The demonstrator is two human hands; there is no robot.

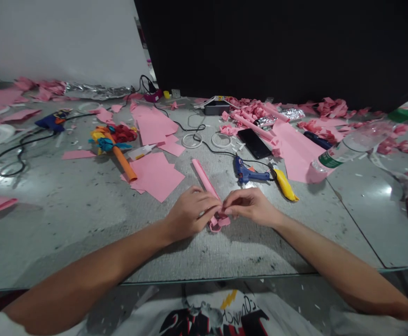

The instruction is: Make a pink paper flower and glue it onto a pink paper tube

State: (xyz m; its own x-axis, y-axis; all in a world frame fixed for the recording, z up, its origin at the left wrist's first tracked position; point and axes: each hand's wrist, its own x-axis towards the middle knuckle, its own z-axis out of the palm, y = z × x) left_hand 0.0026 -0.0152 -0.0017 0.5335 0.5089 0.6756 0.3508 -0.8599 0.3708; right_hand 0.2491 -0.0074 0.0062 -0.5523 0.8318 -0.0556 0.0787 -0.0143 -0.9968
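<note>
A rolled pink paper tube [205,177] lies on the table, pointing away from me. At its near end are folded pink paper pieces [216,226], partly covered by my fingers. My left hand [191,212] reaches over the tube from the left, its fingertips pinched on the paper at that end. From the other side my right hand [251,205] meets it with thumb and index finger pinched on the same paper. Just beyond my right hand lies a blue glue gun [247,171], and beside it a yellow utility knife [286,185].
Pink sheets [156,175] and an orange paper tube with a colourful crumpled top [123,161] lie left. Behind are two white rings [192,141] and a black phone [254,143]. A plastic bottle [343,154] stands tilted-looking at right. Black cables [221,151] cross the table.
</note>
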